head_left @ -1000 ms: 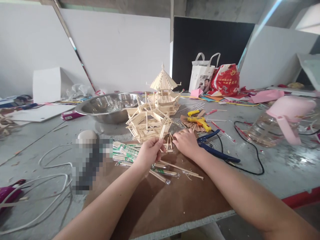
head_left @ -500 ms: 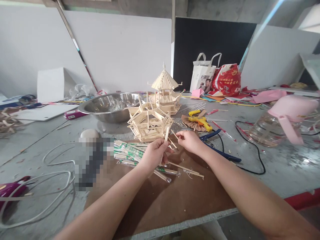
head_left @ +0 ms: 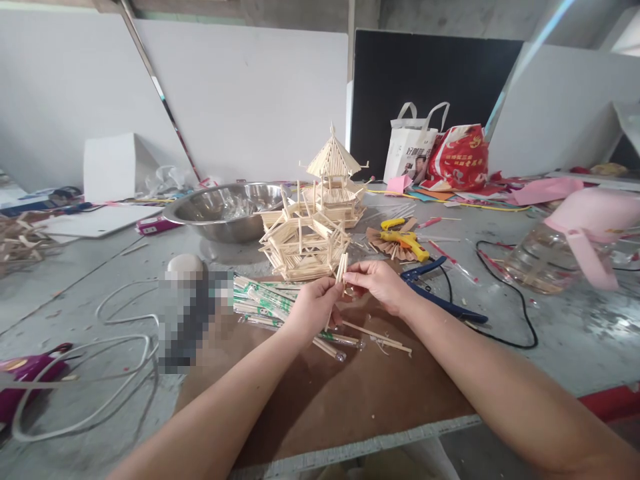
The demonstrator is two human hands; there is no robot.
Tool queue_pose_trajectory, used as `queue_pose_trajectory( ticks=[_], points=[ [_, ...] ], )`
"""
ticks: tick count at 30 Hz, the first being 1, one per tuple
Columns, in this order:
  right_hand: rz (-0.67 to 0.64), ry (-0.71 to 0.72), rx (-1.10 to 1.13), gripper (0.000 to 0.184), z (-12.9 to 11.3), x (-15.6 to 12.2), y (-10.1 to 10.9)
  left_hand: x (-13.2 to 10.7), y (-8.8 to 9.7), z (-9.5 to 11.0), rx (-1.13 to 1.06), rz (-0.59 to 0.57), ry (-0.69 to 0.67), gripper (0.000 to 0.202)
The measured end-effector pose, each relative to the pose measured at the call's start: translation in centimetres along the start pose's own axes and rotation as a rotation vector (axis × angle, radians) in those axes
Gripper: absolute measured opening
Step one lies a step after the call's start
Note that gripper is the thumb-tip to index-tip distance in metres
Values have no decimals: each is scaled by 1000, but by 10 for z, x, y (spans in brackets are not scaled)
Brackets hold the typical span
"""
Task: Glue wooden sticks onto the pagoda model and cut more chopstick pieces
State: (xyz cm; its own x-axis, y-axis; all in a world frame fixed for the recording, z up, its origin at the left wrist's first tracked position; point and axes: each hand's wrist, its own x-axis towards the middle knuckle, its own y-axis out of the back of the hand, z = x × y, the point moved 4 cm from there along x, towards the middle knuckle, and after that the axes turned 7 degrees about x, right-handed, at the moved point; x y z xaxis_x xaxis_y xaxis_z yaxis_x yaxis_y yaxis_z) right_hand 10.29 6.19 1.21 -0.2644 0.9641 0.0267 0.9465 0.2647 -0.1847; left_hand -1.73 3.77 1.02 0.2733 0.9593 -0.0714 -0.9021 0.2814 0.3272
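My left hand [head_left: 313, 308] is closed around a small bundle of short wooden sticks [head_left: 341, 267] that stand up from its fingers. My right hand [head_left: 379, 283] pinches the same bundle from the right, fingers pressed together. Both hands hover over a brown board [head_left: 345, 393], just in front of a stick-built model base [head_left: 303, 243]. Behind it stands a small stick pagoda [head_left: 334, 175]. Wrapped chopsticks [head_left: 260, 297] lie left of my hands, and loose sticks [head_left: 375, 335] lie below them.
A steel bowl [head_left: 225, 210] sits behind the model. A yellow glue gun [head_left: 403, 241], blue pliers [head_left: 435, 293] and a black cable [head_left: 510, 313] lie to the right, with a pink-lidded jar [head_left: 565, 250]. White cable [head_left: 100, 360] loops at left. Bags [head_left: 440, 157] stand at the back.
My right hand picked a stick off the board and brought it to the bundle in my left hand. Both hands now meet on the sticks.
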Motion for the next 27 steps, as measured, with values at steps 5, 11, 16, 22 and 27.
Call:
queue_pose_trajectory(
  ticks=[5, 11, 16, 22, 27],
  points=[
    [-36, -26, 4, 17, 5, 0, -1, -1, 1, 3, 15, 6, 6, 32],
    [-32, -14, -33, 16, -1, -2, -1, 0, 1, 0, 32, 6, 6, 31],
    [210, 101, -333, 15, -14, 0, 19, 2, 12, 4, 136, 115, -44, 30],
    [142, 158, -1135, 15, -3, 4, 9, 3, 25, 12, 416, 258, -45, 30],
    [99, 110, -1359, 19, 10, 5, -7, 5, 24, 9, 569, 250, -127, 28]
  ],
)
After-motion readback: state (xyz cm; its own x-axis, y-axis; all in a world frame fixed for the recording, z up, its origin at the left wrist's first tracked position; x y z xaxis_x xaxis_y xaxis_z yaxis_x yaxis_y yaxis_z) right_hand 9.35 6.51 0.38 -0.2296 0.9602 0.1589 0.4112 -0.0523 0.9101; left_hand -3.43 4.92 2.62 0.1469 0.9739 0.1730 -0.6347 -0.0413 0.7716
